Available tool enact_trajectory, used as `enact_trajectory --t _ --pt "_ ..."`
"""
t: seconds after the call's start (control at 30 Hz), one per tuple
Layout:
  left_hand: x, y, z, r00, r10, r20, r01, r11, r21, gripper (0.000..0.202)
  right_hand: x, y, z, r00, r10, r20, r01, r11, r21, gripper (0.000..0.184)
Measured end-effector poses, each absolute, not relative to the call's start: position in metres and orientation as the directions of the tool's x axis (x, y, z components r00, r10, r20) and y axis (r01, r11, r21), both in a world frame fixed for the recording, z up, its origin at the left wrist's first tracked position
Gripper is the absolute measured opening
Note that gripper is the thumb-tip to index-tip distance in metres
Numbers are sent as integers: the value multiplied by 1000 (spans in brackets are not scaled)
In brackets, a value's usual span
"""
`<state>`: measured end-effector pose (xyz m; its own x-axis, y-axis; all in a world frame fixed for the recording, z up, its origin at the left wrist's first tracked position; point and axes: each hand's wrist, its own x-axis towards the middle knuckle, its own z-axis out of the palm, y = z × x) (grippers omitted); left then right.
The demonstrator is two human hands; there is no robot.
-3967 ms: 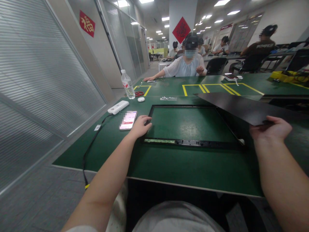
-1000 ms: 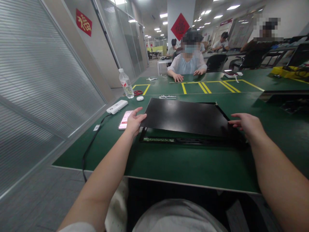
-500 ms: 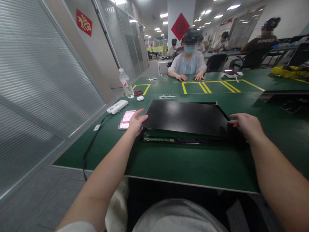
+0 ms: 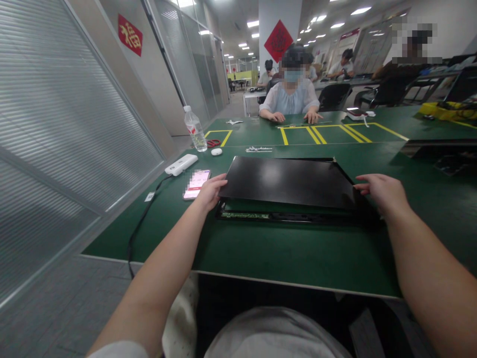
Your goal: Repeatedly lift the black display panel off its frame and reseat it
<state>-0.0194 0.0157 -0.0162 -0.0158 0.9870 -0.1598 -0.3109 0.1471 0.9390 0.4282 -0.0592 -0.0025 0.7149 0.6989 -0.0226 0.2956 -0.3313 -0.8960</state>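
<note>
A flat black panel (image 4: 288,180) lies tilted over a black rectangular frame (image 4: 298,218) on the green table (image 4: 283,253); its near edge is raised a little above the frame's front bar. My left hand (image 4: 207,191) grips the panel's near left corner, thumb on top. My right hand (image 4: 383,191) holds the panel's near right corner, fingers curled over its edge. Both forearms reach in from the bottom of the view.
Left of the frame lie a phone (image 4: 197,183), a white power bank (image 4: 182,164) with a black cable (image 4: 138,226), a water bottle (image 4: 194,129) and red scissors (image 4: 213,143). A person (image 4: 292,97) sits opposite, hands on the table. Yellow tape lines (image 4: 316,133) mark the far table.
Four seconds ago my right hand held the panel aloft at the right and the frame lay bare. Since then the panel came over the frame, and its near edge has sunk lower over the last second.
</note>
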Motion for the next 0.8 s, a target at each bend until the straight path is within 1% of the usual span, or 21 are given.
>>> enact_trajectory --t 0.2,0.3,0.4,0.5,0.8 --pt "-20 13 -15 -26 997 -78 -318 66 946 47 424 -60 -1 705 707 -49 273 -335 -902 24" --pt "-20 12 -14 -43 998 -52 -318 36 947 52 421 -61 1 696 716 -56 262 -326 -908 24" --pt "-18 12 -13 -55 997 -45 -323 25 946 54 419 -62 3 702 711 -49 258 -318 -913 21" --pt "-16 11 -13 -56 998 -42 -337 21 941 50 420 -62 2 709 704 -39 261 -313 -913 20" --pt "-14 12 -16 -62 997 -53 -288 33 957 48 423 -62 -3 710 704 -21 325 -354 -877 24"
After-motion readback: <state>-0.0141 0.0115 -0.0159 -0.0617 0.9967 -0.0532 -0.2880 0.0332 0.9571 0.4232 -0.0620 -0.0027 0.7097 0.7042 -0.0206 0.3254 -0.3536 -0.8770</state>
